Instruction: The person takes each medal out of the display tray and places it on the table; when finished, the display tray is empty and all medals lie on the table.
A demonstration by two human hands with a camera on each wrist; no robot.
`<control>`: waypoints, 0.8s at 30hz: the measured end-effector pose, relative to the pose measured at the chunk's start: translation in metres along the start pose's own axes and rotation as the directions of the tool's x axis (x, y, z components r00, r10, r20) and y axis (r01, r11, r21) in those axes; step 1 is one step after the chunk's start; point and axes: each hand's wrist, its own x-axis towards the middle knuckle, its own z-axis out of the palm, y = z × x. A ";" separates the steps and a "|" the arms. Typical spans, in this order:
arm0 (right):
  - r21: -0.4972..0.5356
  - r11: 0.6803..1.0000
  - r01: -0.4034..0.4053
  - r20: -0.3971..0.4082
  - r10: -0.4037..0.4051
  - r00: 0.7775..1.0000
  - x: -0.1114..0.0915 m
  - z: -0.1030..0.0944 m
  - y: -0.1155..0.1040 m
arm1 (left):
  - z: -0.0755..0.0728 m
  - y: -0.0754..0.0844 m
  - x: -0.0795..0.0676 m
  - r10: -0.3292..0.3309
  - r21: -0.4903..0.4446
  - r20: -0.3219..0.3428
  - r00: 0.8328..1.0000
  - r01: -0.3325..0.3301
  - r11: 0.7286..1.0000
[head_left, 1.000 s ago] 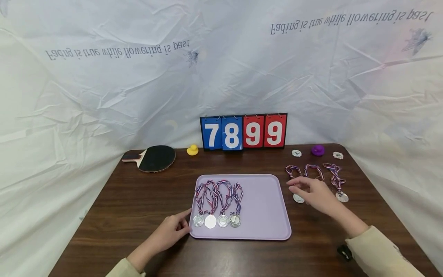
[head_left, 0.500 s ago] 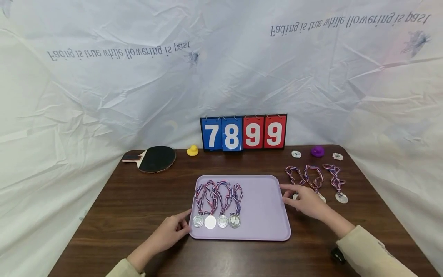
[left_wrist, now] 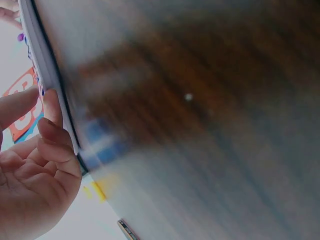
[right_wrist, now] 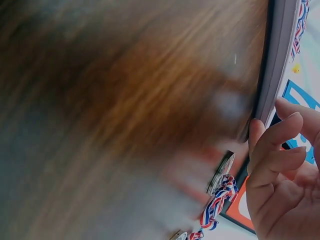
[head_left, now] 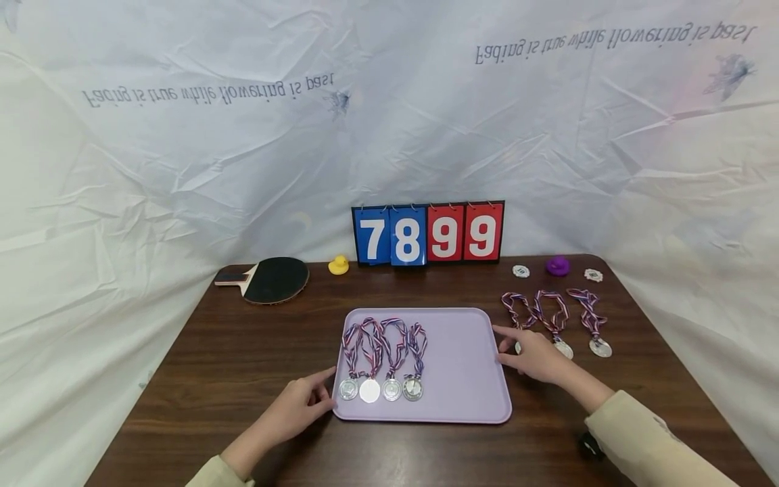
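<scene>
A pale purple tray [head_left: 462, 365] lies on the dark wooden table. On its left half several silver medals [head_left: 392, 388] with striped ribbons [head_left: 395, 345] lie side by side. My left hand [head_left: 296, 409] grips the tray's left rim near the front corner with thumb and forefinger. On the opposite side my right hand [head_left: 532, 353] holds the right rim, thumb and forefinger at the edge. In the right wrist view, the other fingers [right_wrist: 280, 165] curl below the rim. Three more ribboned medals [head_left: 600, 347] lie right of the tray, one disc partly hidden by my right hand.
A scoreboard [head_left: 429, 233] reading 78 99 stands at the back. Left of it are a yellow duck [head_left: 338, 265] and a table tennis bat [head_left: 276, 280]. A purple duck [head_left: 557, 266] sits between two poker chips [head_left: 521, 271] at the back right. A dark object [head_left: 592, 446] lies beside my right sleeve.
My right hand has moved left and slightly down from above the loose medals to the tray's right rim. My left hand and the tray have stayed in place.
</scene>
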 end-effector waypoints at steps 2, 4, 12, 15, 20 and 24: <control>0.001 1.000 0.001 0.010 -0.001 1.000 0.000 0.000 0.000 | -0.001 0.001 0.000 -0.011 -0.003 -0.041 0.999 0.010 1.000; 0.005 1.000 0.001 0.012 -0.001 1.000 0.001 0.000 0.000 | -0.003 0.003 0.002 -0.032 -0.010 -0.091 0.995 0.031 0.999; 0.023 1.000 -0.007 0.005 0.007 1.000 0.001 0.000 0.001 | -0.004 0.014 0.009 -0.110 -0.052 -0.211 0.971 0.101 0.994; 0.031 0.999 -0.014 0.002 0.014 1.000 0.002 0.001 0.001 | -0.003 0.016 0.012 -0.102 -0.050 -0.256 0.961 0.092 0.994; 0.032 0.999 -0.019 0.002 0.019 1.000 0.003 0.000 0.000 | 0.001 0.018 0.015 -0.089 -0.045 -0.214 0.973 0.081 0.996; 0.030 1.000 -0.003 0.007 0.003 1.000 0.003 -0.001 0.000 | 0.004 0.019 0.017 -0.081 0.024 -0.162 0.983 0.086 0.996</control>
